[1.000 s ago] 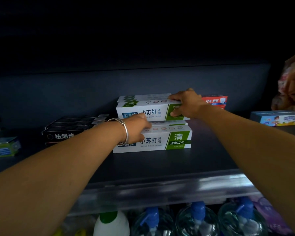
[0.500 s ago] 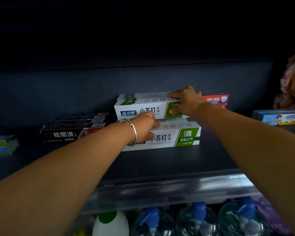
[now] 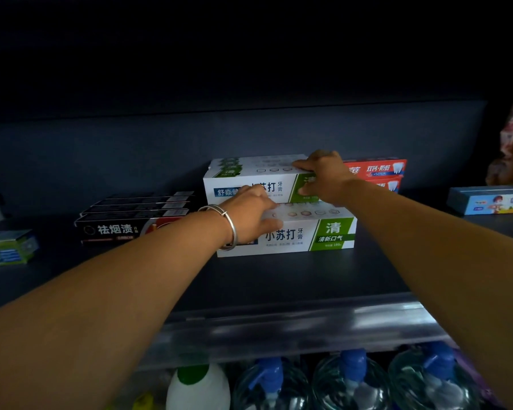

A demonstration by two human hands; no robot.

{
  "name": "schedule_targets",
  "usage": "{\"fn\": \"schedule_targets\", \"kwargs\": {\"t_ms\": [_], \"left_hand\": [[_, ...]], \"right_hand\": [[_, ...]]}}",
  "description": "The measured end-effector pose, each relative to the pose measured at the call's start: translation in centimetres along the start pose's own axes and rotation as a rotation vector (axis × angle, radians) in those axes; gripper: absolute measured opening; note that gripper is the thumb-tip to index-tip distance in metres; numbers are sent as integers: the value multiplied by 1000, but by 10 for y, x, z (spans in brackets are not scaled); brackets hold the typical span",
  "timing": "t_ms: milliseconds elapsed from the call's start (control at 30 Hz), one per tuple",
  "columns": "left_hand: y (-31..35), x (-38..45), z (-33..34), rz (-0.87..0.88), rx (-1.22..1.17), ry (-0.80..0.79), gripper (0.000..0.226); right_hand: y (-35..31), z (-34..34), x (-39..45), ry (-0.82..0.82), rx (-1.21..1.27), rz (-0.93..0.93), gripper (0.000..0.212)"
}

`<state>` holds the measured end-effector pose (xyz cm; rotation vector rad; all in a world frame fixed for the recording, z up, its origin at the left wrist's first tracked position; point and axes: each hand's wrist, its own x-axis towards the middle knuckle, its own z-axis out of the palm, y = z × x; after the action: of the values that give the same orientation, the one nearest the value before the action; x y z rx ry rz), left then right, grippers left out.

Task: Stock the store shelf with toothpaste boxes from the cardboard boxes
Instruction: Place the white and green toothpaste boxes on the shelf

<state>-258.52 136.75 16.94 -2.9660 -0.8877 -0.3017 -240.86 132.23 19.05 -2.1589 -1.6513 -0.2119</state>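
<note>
Dark matte shelf (image 3: 279,279), left hand (image 3: 249,214) gripping front rectangular toothpaste box (image 3: 308,235); right hand (image 3: 323,176) gripping upper toothpaste box (image 3: 249,184)

White-and-green toothpaste boxes (image 3: 308,236), red boxes (image 3: 376,168), black boxes (image 3: 125,229).

**Dark shelf, boxes laid flat**

The dark shelf (image 3: 279,279) carries long cartons lying on their sides. Near the middle, a white-and-green toothpaste box (image 3: 314,235) sits in front of a stack of the same kind (image 3: 249,179). Black boxes (image 3: 137,214) lie just left, red boxes (image 3: 379,173) behind right, a blue box (image 3: 492,201) far right, a small blue-green box (image 3: 8,248) far left.
</note>
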Motion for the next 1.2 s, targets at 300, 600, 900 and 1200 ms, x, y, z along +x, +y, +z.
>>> {"fn": "schedule_targets", "kwargs": {"t_ms": [300, 600, 900, 1200], "left_hand": [[-6, 4, 6, -57, 15, 5, 58], [-2, 5, 8, -98, 33, -41, 59], [1, 6, 11, -102, 39, -41, 64], [9, -6, 1, -93, 122, -49, 68]], "right_hand": [[-6, 9, 7, 25, -145, 35, 59], [-9, 15, 7, 95, -176, 76, 45], [-15, 15, 5, 21, -215, 90, 47], [-20, 0, -22, 44, -411, 34, 62]]}}
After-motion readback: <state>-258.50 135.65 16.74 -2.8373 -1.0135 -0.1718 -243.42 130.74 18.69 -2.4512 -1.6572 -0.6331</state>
